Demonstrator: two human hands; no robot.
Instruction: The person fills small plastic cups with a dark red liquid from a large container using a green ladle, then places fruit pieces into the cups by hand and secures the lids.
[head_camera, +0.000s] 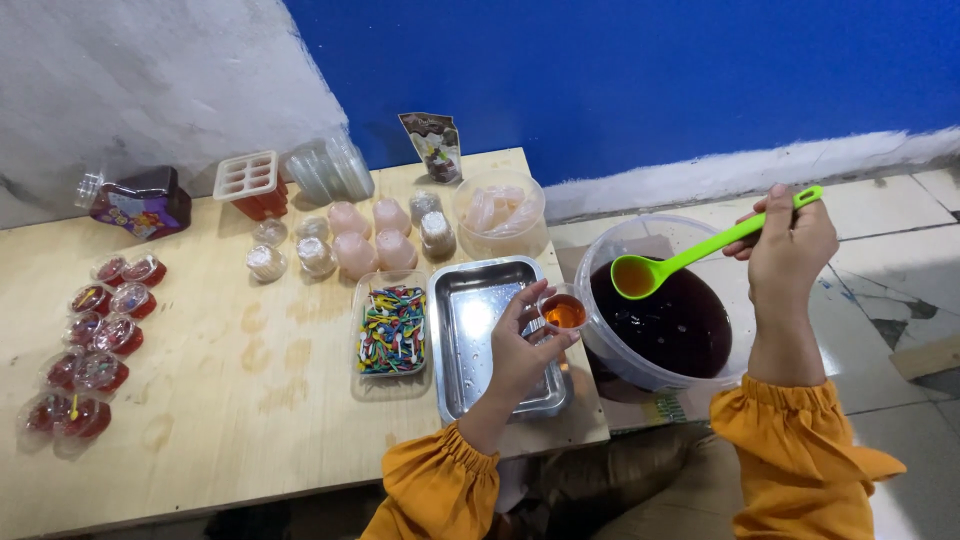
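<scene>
At right edge of counter (250, 400), past its front-right corner: L hand (520, 345) pinches a small clear cup (563, 312) by the rim, fingers curled round it, cup approx. half full of amber-red liquid. Cup held in air over the gap btwn steel tray (470, 300) and the big clear bucket (610, 250), which sits off the counter's right edge on the tiled floor side. R hand (790, 245) closed round the handle end of a green ladle (690, 258); ladle bowl carries orange liquid, hovering over the dark liquid in the bucket, just right of the cup and slightly above it.

Risks, as judged:
- Ladle bowl is wider than cup mouth. Pour too fast or off-centre → liquid runs over L fingers, onto tray or counter edge.
- Cup already part-filled; a full ladle prob. overfills it.
- R grip is far out on a long handle, so little control; wobble → drips outside bucket.
- Cup held only by fingertips at rim; wet rim → slip, cup drops into bucket or tray.
- Box of coloured small spoons (392, 330) lies touching tray's left side, so a splash could reach it.

Elsewhere: filled red cups (90, 350) w/ lids along left edge, pink lidded cups (365, 240) near back edge, well apart from any spill.
</scene>
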